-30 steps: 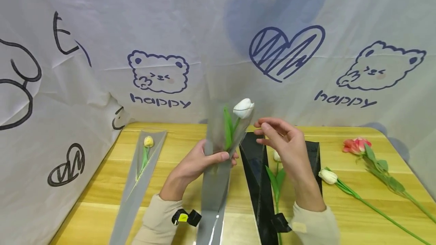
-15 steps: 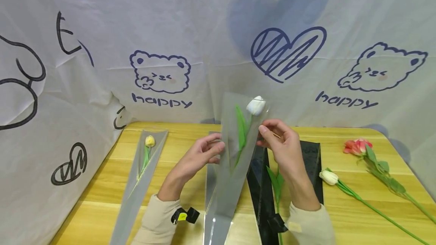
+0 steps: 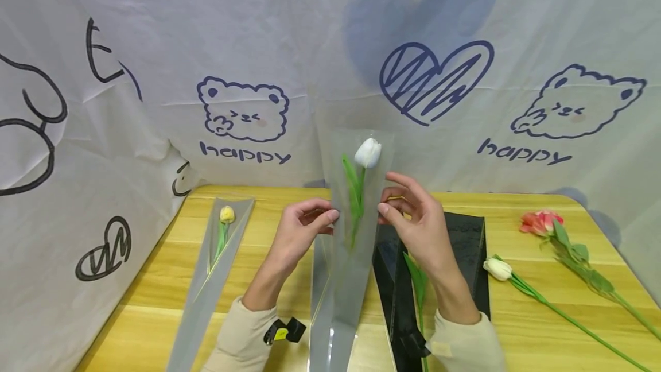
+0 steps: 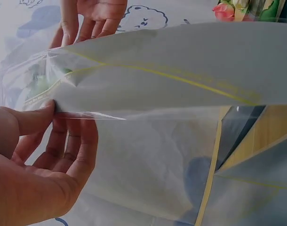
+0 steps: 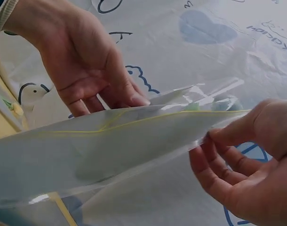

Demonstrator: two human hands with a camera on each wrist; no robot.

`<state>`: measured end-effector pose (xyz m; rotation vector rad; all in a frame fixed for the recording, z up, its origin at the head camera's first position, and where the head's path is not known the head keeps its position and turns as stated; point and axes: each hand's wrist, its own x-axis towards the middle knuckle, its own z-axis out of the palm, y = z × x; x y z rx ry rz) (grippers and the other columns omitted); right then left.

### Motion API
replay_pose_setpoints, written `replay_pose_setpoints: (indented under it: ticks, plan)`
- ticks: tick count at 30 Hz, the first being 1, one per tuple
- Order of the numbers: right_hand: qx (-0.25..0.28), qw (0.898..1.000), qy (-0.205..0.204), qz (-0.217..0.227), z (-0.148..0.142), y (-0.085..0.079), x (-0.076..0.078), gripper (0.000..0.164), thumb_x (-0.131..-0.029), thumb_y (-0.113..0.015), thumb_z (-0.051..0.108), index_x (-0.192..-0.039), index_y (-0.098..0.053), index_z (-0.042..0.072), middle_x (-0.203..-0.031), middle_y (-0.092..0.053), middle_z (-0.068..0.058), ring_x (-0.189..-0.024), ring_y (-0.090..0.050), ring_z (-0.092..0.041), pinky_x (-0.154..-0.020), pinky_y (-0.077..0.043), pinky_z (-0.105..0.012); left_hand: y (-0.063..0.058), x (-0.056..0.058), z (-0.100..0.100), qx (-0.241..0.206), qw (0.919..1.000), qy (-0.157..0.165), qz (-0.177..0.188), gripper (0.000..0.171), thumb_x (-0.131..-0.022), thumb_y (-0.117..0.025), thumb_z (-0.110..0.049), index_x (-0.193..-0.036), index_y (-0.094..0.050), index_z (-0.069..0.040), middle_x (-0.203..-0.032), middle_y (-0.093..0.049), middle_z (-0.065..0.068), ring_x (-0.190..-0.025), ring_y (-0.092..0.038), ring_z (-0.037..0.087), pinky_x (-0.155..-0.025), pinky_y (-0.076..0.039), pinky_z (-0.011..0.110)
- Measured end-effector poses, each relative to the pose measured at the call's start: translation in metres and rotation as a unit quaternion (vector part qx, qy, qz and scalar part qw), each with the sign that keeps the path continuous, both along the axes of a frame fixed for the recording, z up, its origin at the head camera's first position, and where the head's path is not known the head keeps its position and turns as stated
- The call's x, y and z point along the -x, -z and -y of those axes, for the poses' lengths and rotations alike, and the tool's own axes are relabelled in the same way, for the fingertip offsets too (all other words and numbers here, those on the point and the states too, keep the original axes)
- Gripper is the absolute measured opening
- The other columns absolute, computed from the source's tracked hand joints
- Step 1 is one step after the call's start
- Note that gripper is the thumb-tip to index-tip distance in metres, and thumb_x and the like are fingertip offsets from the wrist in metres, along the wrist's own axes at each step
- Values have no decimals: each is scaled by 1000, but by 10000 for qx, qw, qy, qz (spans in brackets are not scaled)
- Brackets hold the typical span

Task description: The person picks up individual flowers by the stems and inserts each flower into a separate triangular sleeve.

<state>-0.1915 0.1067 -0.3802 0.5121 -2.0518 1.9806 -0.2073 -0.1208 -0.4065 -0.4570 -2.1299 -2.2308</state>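
A long grey translucent flower sleeve (image 3: 347, 294) with a white tulip (image 3: 368, 154) and its green leaves inside is held upright above the table. On its left edge, my left hand (image 3: 293, 231) pinches the film between thumb and fingers. My right hand (image 3: 419, 225) pinches the opposite edge at about the same height. The tulip's bloom sits near the sleeve's clear top; its lower stem is hidden by the grey film. A yellow line runs along the sleeve (image 4: 181, 56) in the left wrist view. Both hands also show in the right wrist view.
Another grey sleeve (image 3: 319, 286) lies behind the held one. Black wrapping (image 3: 465, 245) lies right, partly under a green-leaved stem (image 3: 417, 280). A wrapped yellowish tulip (image 3: 226, 214) is at left. A white tulip (image 3: 498, 268) and pink flower (image 3: 541, 221) lie far right.
My right hand has come onto the sleeve's right edge, and my left hand has shifted to its left edge. The sleeve swung right, then back left to nearly upright.
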Motion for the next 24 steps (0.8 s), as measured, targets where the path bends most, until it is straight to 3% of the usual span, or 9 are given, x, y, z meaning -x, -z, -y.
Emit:
replay_pose_setpoints:
  ticks: [6, 9, 13, 16, 18, 24]
  plan:
    - [407, 9975, 478, -317, 1, -3, 0, 41, -91, -67, -16, -131, -63, -5, -101, -66, -14, -87, -68, -17, -73, -59, -29, -3, 1, -1, -378, 9989, -131, -258, 16, -93, -72, 4, -105, -68, 14, -95, -70, 10, -80, -68, 16, -73, -61, 36]
    - [569, 9962, 583, -322, 1, -4, 0, 30, -91, -68, -15, -120, -67, -9, -99, -67, -11, -87, -69, -17, -72, -59, -29, -2, 2, -2, -380, 9989, -22, -277, 18, -94, -72, 2, -107, -67, 14, -96, -70, 11, -81, -68, 16, -74, -60, 36]
    - [557, 9960, 650, -253, 3, -1, 1, 21, -91, -68, -15, -112, -67, -11, -99, -67, -12, -87, -69, -17, -72, -59, -29, 5, 4, -2, -82, 9978, 644, -104, 34, -95, -69, 4, -128, -61, 8, -117, -68, 18, -99, -70, 24, -83, -59, 40]
    - [582, 9954, 744, -182, 3, 2, 2, 20, -91, -68, -15, -110, -66, -12, -99, -67, -13, -87, -69, -16, -71, -59, -28, 11, 4, -5, 262, 9913, 1292, 0, 64, -94, -69, 7, -152, -44, -3, -133, -60, 27, -114, -66, 36, -91, -57, 44]
    - [600, 9948, 817, -116, 1, 3, 3, 19, -91, -67, -15, -110, -66, -11, -98, -66, -13, -88, -69, -16, -71, -58, -27, 15, 2, -9, 490, 9879, 1471, 19, 82, -91, -73, 7, -161, -32, -11, -138, -56, 29, -117, -64, 39, -94, -55, 44]
    - [513, 9941, 951, -7, -2, 6, 5, 18, -93, -66, -14, -110, -65, -10, -100, -64, -15, -88, -69, -16, -71, -57, -25, 22, -2, -26, 583, 9917, 1107, 280, 99, -85, -80, 6, -163, -23, -19, -132, -59, 27, -108, -67, 35, -88, -57, 43]
